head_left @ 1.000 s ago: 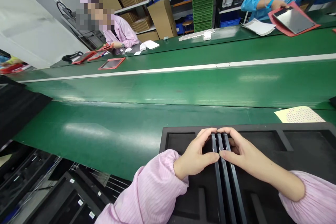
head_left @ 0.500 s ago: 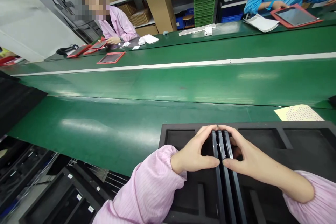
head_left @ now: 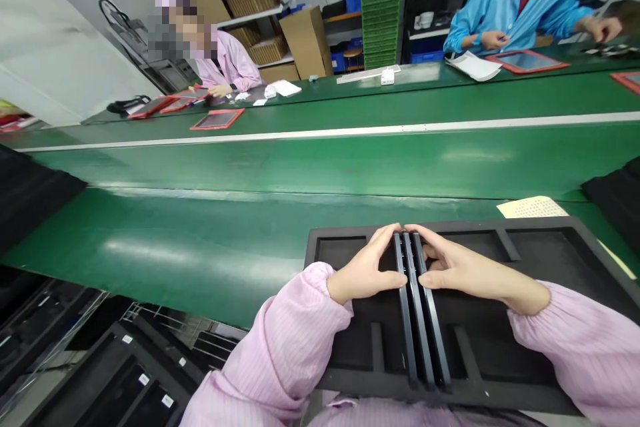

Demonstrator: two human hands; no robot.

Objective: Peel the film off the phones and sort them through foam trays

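Three thin dark tablets (head_left: 418, 320) stand on edge side by side, their narrow metallic edges facing up. From the left side my left hand (head_left: 366, 272) grips them, fingertips at the far end and thumb on the near-left tablet's edge. My right hand (head_left: 463, 271) presses the same group from the right, its thumb on the rightmost tablet and some fingers curled behind. The far fingertips of both hands nearly meet. Beneath them lies a black foam tray (head_left: 543, 255) with recessed compartments and raised dividers. The tablets' flat faces are mostly hidden.
Behind the tray runs a green workbench (head_left: 200, 233) with a raised ledge. A yellow dotted sheet (head_left: 533, 207) lies past the tray. More black trays (head_left: 120, 373) sit on a rack at lower left. Two people work across the bench beside red-framed tablets (head_left: 219, 119).
The view has shifted, showing more of the tray's near edge. Both hands keep their hold on the tablets. Across the bench, the blue-sleeved person's hands have left the red-framed tablet.
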